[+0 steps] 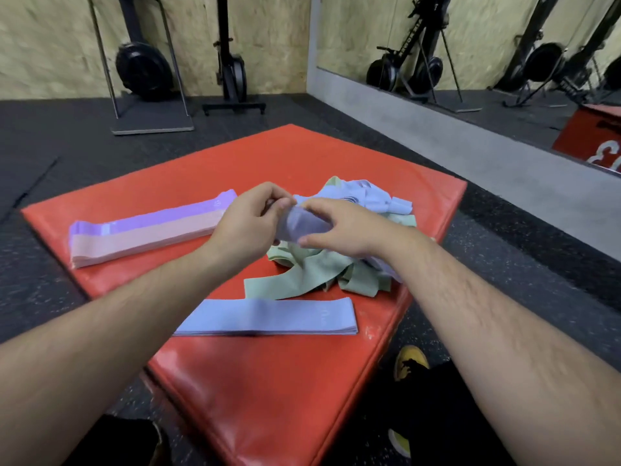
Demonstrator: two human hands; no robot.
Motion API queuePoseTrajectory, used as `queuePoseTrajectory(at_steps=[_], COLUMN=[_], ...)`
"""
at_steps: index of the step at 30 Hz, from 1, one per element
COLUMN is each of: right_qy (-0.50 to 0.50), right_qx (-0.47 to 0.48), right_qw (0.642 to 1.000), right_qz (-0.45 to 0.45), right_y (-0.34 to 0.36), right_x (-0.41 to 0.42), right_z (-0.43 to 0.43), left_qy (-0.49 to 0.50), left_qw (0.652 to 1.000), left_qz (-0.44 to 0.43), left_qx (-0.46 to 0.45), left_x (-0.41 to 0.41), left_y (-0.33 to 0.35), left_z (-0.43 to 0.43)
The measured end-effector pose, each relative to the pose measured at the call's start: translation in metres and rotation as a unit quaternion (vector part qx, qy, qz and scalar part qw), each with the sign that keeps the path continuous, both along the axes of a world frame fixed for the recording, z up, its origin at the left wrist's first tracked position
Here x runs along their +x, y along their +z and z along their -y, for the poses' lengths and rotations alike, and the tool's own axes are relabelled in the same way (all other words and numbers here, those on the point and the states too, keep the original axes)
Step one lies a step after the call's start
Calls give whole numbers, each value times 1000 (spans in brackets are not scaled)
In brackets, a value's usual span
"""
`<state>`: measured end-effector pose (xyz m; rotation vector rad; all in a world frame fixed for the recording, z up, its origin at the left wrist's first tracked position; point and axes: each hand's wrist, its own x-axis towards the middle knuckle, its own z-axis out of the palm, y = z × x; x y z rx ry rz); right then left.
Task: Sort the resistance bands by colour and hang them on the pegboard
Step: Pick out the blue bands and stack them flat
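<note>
Noting both grips pinching one blue band (302,227) held crosswise between left hand (248,223) and right hand (342,227), just above the tangled pile (312,269); I judge the blue stack (268,317) lies toward me from the grip, long axis likewise crosswise, neither hand plainly nearer.

Band stack (148,230) left, heap (316,270) right, second stack (268,317) nearest

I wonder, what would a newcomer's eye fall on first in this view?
First, the big red padded vinyl block filling the middle. At its centre, the left hand and right hand hold a pale lilac-blue stretchy band over a tangled heap of green and light-blue bands. A neat purple and pink stack lies at left, a lilac-blue stack nearest the camera.
</note>
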<state>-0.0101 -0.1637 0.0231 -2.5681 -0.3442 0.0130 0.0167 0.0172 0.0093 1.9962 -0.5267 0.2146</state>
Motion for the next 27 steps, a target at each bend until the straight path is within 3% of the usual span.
queuePoseTrajectory(at_steps=[8,12,15,18,23,27], right_qy=[-51,-74,-64,-47,-22,-2], right_qx=[-94,-56,37,27,9,-110], right_qw=[993,995,994,995,992,985], right_qz=[-54,-39,-75,-82,-124,-129], right_y=[-6,-1,5,6,-3,-24], right_x=[-6,-15,-29,-41,-52,-57], right_z=[25,44,47,45,38,22], left_qy=[89,135,155,145,151,97], left_qw=[996,991,987,987,968,962], left_qz=[25,8,-29,-73,-55,-51], left_qx=[-18,5,15,18,193,250], left_x=[11,10,7,1,-11,-19], left_y=[13,10,5,-5,-24,-44], left_z=[-64,-93,-113,-130,-144,-147])
